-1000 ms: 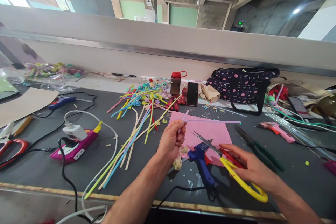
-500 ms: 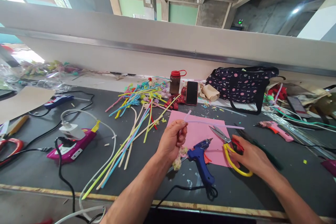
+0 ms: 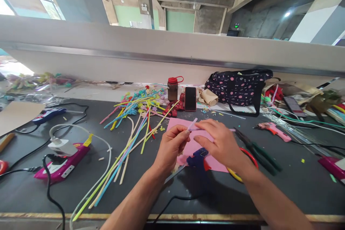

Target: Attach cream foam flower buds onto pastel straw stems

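Note:
Between the pinched thumb and finger of my left hand (image 3: 171, 145) is a lilac pipe cleaner (image 3: 193, 123). Its short end sticks up, and a longer stretch passes right, behind my other hand. My right hand (image 3: 219, 143) hovers beside it, fingers stretched and thumb apart; whether the fingertips touch the stem is unclear. Below my hands lies a blue glue gun (image 3: 198, 158), partly covered, on a pink sheet (image 3: 175, 124). Scissors with red and yellow handles (image 3: 250, 156) lie mostly hidden under my right wrist. Dark green-handled pliers (image 3: 258, 151) rest to the right.
Loose pipe cleaners (image 3: 129, 154) and a colourful heap (image 3: 140, 102) lie left of my hands. Behind stand a bottle (image 3: 173, 90), a phone (image 3: 190, 99) and a patterned bag (image 3: 237, 91). A pink glue gun (image 3: 273, 131) lies right; a power strip (image 3: 63, 161) with cables sits left.
My right hand has let go of the scissors and moved left and up to the pipe cleaner. My left hand keeps its pinch. The view has shifted slightly right.

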Motion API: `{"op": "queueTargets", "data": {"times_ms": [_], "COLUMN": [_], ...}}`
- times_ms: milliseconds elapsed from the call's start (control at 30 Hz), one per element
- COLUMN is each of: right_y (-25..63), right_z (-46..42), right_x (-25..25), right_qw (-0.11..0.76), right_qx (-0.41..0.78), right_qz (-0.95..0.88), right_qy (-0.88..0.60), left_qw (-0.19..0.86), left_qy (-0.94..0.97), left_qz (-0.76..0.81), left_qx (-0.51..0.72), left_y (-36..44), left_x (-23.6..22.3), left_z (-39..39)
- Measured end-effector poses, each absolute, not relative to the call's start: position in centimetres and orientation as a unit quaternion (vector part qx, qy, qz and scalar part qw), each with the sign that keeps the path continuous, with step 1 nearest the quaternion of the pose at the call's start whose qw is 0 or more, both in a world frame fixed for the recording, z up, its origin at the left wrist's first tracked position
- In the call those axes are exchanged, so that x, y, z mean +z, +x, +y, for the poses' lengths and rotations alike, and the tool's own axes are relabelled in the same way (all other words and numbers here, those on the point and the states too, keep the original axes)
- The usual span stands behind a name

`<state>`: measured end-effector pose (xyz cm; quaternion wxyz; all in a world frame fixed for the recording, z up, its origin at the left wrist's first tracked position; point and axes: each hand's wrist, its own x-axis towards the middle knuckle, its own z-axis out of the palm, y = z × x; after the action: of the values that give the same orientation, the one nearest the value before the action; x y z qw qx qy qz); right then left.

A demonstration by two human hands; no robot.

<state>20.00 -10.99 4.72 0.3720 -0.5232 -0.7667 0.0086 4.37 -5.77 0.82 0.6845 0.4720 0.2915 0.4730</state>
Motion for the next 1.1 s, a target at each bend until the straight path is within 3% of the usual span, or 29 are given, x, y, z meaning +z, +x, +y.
{"op": "queueTargets", "data": {"times_ms": [133,233,600,1100], "right_y": [19.8,20.2,20.8,19.8], "right_z": [-8.4,-8.1,-7.2,-6.9], "right_x": [4.5,4.1,3.7,3.5], "right_qw": [0.428,0.469,0.462,0.451], "right_qx": [0.279,0.372,0.291,0.351], "right_qz": [-0.734,-0.689,-0.701,-0.672], "right_qy": [-0.448,-0.407,-0.46,-0.472], "left_qw": [0.666,0.659,0.664,0.565], "left_qy": [0.526,0.548,0.55,0.601], "left_qz": [0.279,0.275,0.293,0.324], "left_qx": [0.45,0.435,0.414,0.463], "left_y": [4.1,4.1,4.2,3.7], "left_x": [1.8,2.0,0.2,-0.3], "left_z": [-5.3,-4.8,-4.2,-4.2]}}
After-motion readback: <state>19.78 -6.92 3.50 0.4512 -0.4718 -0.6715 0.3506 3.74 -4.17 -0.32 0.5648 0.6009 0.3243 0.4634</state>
